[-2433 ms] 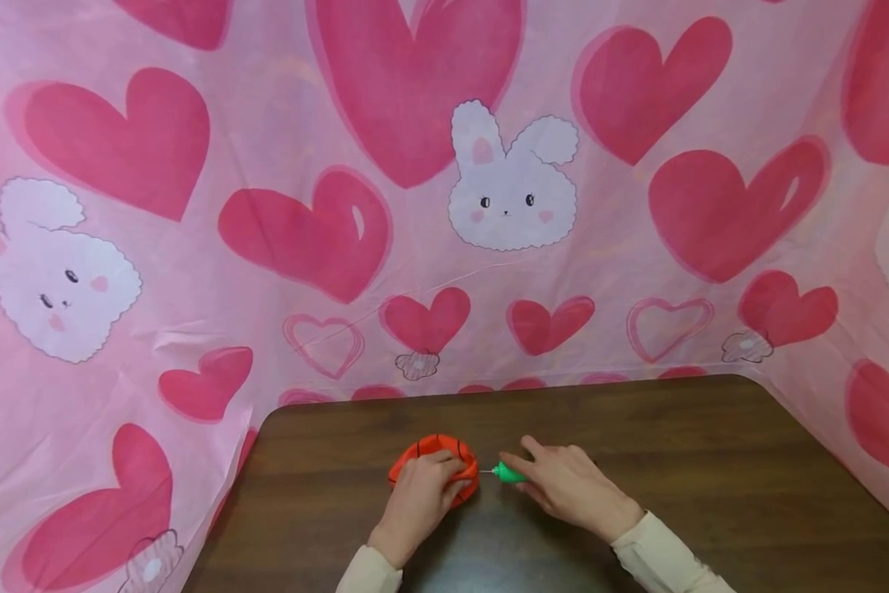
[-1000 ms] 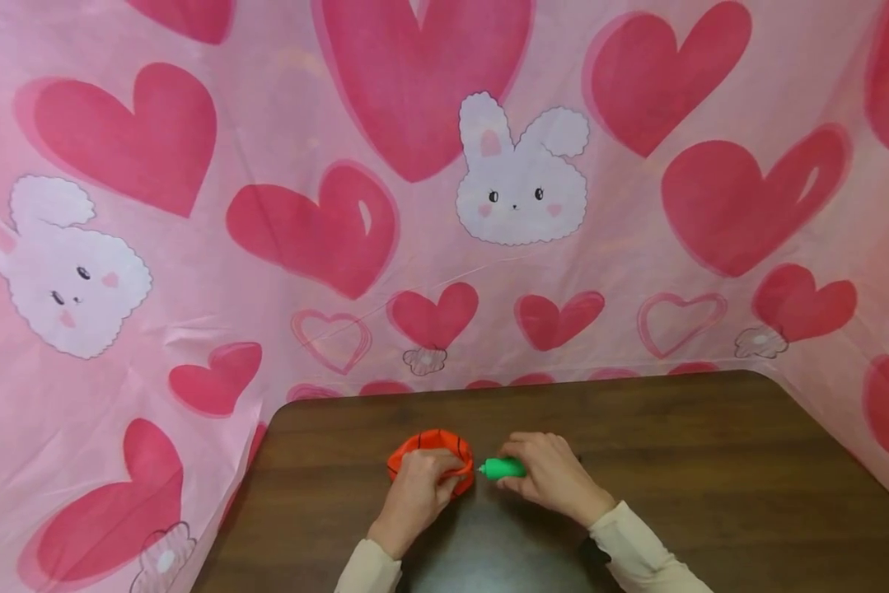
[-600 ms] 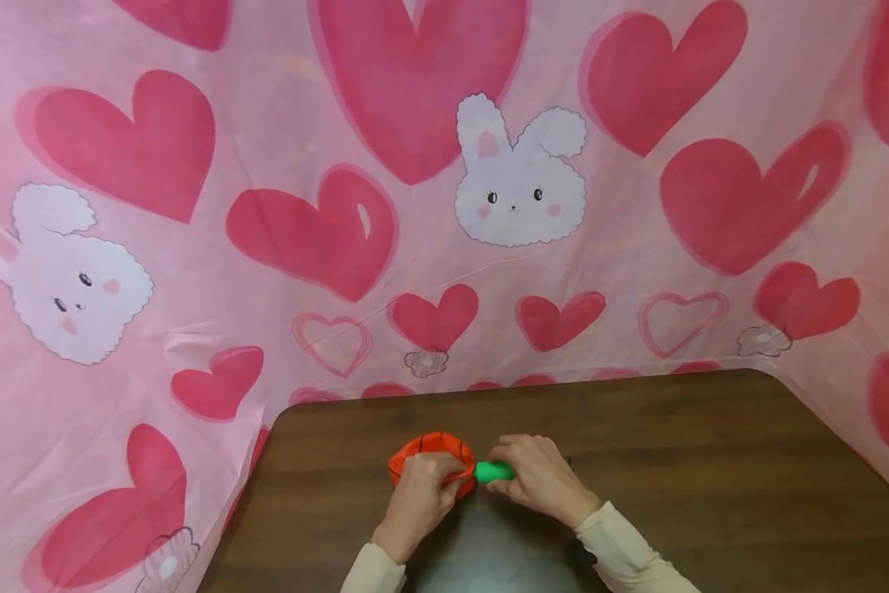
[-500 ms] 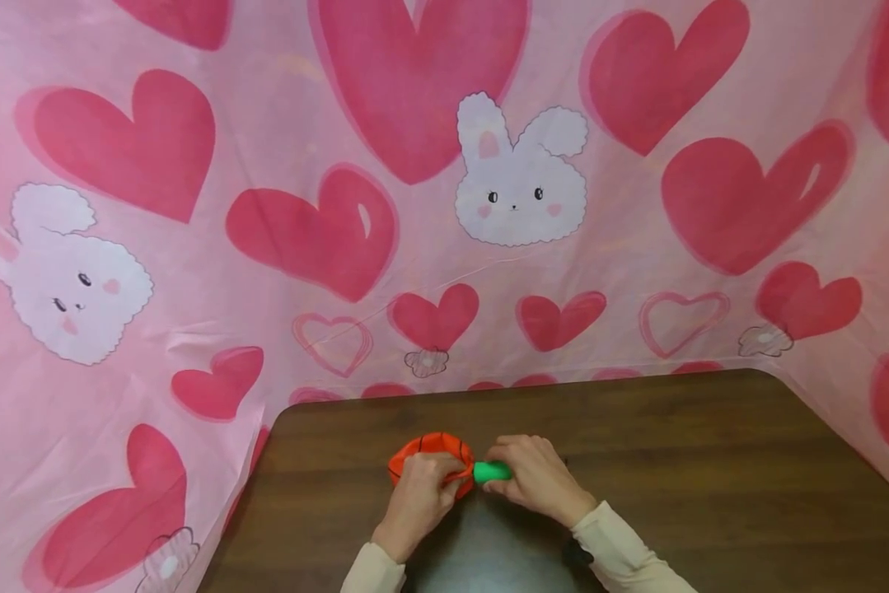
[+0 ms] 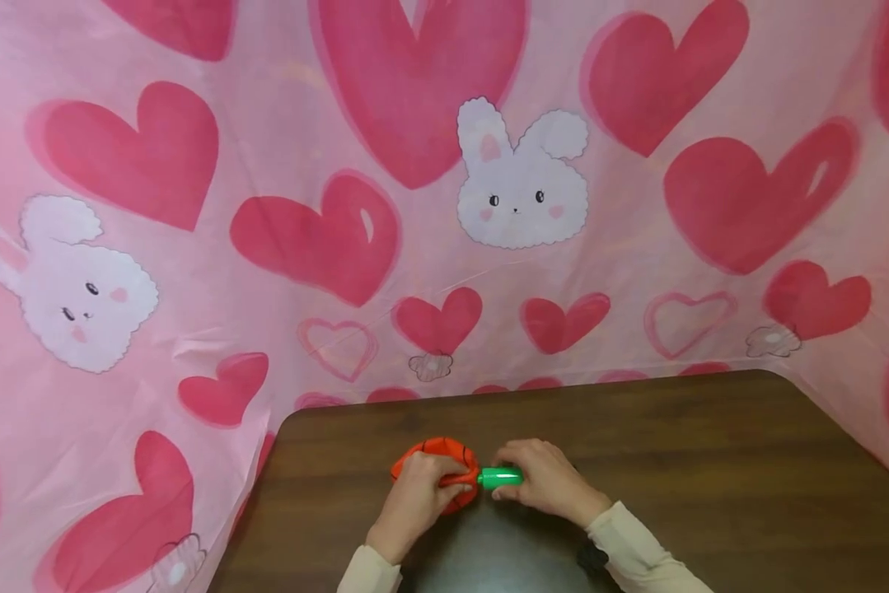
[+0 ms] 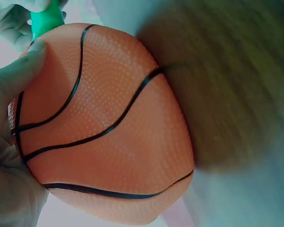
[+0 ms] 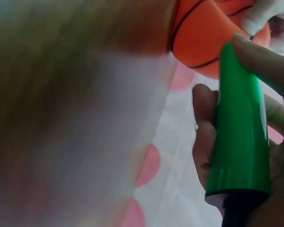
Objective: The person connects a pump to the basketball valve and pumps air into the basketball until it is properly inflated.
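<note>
A soft, partly collapsed orange toy basketball [image 5: 444,447] with black lines is held by my left hand [image 5: 417,497], which pinches its right side between thumb and fingers. The left wrist view shows the ball's dented, pebbled skin [image 6: 109,109] close up. My right hand [image 5: 551,479] grips a green hand pump [image 5: 501,478], its fingers and thumb wrapped around the barrel. The pump's nozzle end sits right at the ball beside my left fingertips, and no needle shows between them. In the right wrist view a black part [image 7: 239,208] extends from the barrel's rear end.
Both hands are over a dark brown wooden table [image 5: 681,478] with rounded far corners. Behind it and along the sides hangs a pink cloth [image 5: 429,263] printed with hearts and bunny faces. A small dark object [image 5: 591,557] shows at the right sleeve.
The right hand has brought the pump leftward to the ball, and its thin needle, visible earlier, no longer shows. Its fingers have closed more around the barrel. The left hand keeps its pinch.
</note>
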`<action>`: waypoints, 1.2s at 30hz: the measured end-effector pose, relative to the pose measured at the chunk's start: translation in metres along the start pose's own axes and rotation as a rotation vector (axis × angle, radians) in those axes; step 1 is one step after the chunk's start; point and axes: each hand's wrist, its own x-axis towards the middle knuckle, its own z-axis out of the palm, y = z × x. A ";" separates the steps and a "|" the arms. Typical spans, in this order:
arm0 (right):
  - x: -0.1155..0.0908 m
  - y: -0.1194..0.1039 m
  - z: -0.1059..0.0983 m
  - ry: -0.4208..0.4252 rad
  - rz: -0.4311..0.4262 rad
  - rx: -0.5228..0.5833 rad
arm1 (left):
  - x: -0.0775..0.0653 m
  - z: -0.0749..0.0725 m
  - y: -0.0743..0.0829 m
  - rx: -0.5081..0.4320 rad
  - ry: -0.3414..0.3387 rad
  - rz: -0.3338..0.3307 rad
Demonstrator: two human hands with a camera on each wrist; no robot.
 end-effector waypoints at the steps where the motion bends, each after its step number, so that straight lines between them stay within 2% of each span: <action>1: -0.001 0.000 -0.002 -0.015 0.004 -0.003 | -0.001 -0.001 0.000 0.000 -0.009 -0.001; 11: -0.010 -0.003 -0.011 -0.117 0.011 -0.003 | -0.005 -0.008 -0.004 0.076 -0.012 0.000; 16: -0.014 -0.001 -0.012 -0.100 0.010 -0.019 | -0.010 -0.015 -0.006 0.152 0.039 0.012; 20: -0.017 0.000 -0.015 -0.093 0.022 -0.016 | -0.015 -0.021 -0.010 0.177 0.064 -0.001; 30: -0.025 0.005 -0.016 -0.052 0.030 0.053 | -0.023 -0.035 -0.016 0.206 0.053 -0.094; 36: -0.028 0.008 -0.014 -0.040 0.021 0.059 | -0.026 -0.035 -0.013 0.223 0.039 -0.120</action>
